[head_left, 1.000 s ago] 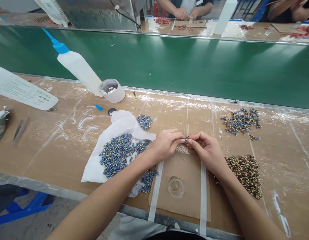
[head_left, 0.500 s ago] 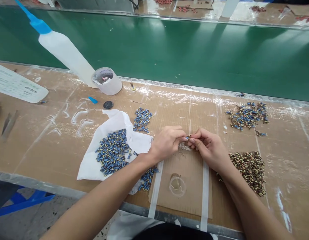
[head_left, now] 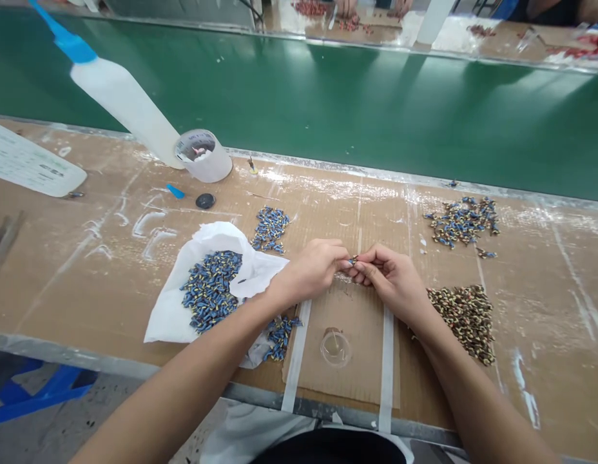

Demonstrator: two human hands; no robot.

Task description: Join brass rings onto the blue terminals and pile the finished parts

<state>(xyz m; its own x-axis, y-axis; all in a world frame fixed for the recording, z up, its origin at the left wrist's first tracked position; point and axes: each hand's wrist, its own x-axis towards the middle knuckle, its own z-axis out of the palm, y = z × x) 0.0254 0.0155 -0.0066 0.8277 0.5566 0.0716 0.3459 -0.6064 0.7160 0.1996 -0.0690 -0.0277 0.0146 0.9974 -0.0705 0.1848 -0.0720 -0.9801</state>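
Observation:
Fingertips of my left hand (head_left: 316, 267) and my right hand (head_left: 395, 280) meet above a cardboard pad (head_left: 359, 380). Both pinch one tiny blue-and-brown piece (head_left: 352, 261), mostly covered by the fingers. Left of my left hand, a white bag (head_left: 166, 316) lies open under a heap of small blue-and-yellow pieces (head_left: 212, 290). Some spill out beneath my left forearm. Beside my right forearm is a pile of brown-and-yellow pieces (head_left: 466, 322). Farther back on the right lies a group of joined-looking blue, brown and yellow pieces (head_left: 466, 222). A small clear round dish (head_left: 335, 348) sits on the pad.
At the back left stand a white bottle with a blue nozzle (head_left: 125, 96) and a tape roll (head_left: 212, 161) holding scraps. A black cap (head_left: 205, 201) and tweezers (head_left: 6, 241) lie nearby. Beyond the green strip (head_left: 289, 90), another person's hand (head_left: 346, 8) is near red pieces.
The whole view has shifted slightly, so the bench appears a little farther left. My hands stay together on the small piece. Other people's hands and arms now show at the far bench.

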